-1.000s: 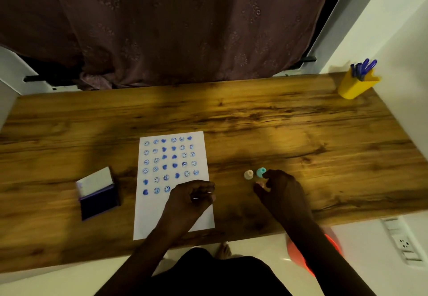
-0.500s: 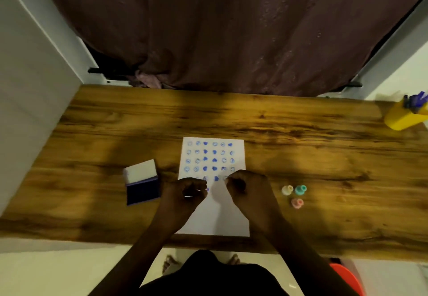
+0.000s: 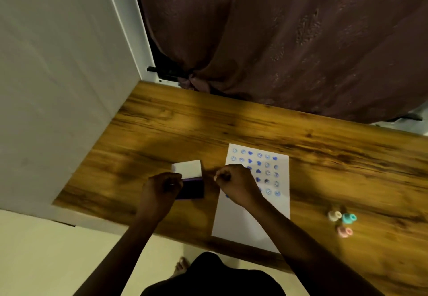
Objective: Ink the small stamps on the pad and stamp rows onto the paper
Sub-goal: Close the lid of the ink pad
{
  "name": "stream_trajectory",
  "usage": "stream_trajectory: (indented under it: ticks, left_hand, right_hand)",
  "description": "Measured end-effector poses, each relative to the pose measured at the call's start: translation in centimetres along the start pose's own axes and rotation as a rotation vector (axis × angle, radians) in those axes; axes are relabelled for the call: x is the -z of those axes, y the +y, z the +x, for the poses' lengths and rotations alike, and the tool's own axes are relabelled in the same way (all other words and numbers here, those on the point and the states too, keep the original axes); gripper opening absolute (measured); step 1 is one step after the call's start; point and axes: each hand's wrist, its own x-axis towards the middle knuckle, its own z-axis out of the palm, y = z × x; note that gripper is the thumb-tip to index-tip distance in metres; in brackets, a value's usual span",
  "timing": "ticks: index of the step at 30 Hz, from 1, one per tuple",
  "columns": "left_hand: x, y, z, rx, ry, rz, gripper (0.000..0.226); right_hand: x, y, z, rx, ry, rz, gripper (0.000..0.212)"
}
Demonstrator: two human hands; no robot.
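Wooden table (image 3: 324,147), one: since half a second ago the view has swung left, so the white wall panel (image 3: 58,87) now fills the left side and the yellow pen holder is out of sight. The table's left edge meets that panel; wide bare wood lies behind the paper and between the paper and the loose stamps.

Paper (image 3: 278,214), one sheet: lies near the front edge, its near corner reaching almost to it. Blue prints (image 3: 259,155) fill the upper part in six columns; the lower half is blank.

Ink pad (image 3: 194,191), one: open, white lid (image 3: 187,168) tilted back, just left of the paper.

Right hand (image 3: 234,184): has moved off the sheet's middle to its left edge, fingers curled closed; what it pinches is too blurred to tell.

Left hand (image 3: 159,191): now over the pad's left part, fingers closed; contents not visible.

Loose stamps, three: cream (image 3: 334,215), teal (image 3: 349,218), pink (image 3: 344,231), clustered right of the paper, well apart from both hands.
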Motion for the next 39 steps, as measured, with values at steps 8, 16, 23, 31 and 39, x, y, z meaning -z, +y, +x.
stream_trajectory:
  ticks: [8, 16, 23, 31, 39]
  left_hand:
    - [1.9, -2.6, 2.4, 0.165, 0.022, -0.038, 0.023]
    - [2.1, -3.4, 3.8, 0.09, -0.161, 0.074, 0.037]
    - [1.4, -3.3, 4.7, 0.133, -0.159, 0.131, 0.046]
    - [1.3, -2.8, 4.7, 0.127, -0.124, 0.121, 0.048]
    - [0.8, -2.9, 4.3, 0.129, -0.109, 0.097, 0.038]
  right_hand:
    - [-3.1, -2.4, 3.4, -0.033, -0.026, -0.097, 0.013]
    - [-4.8, -2.9, 4.9, -0.078, -0.017, -0.139, 0.015]
    - [-5.6, -2.8, 5.5, -0.075, 0.004, -0.182, 0.01]
    - [-5.9, -2.3, 5.6, -0.103, -0.005, -0.169, 0.026]
    - [-5.8, -2.4, 5.0, -0.09, -0.005, -0.086, 0.034]
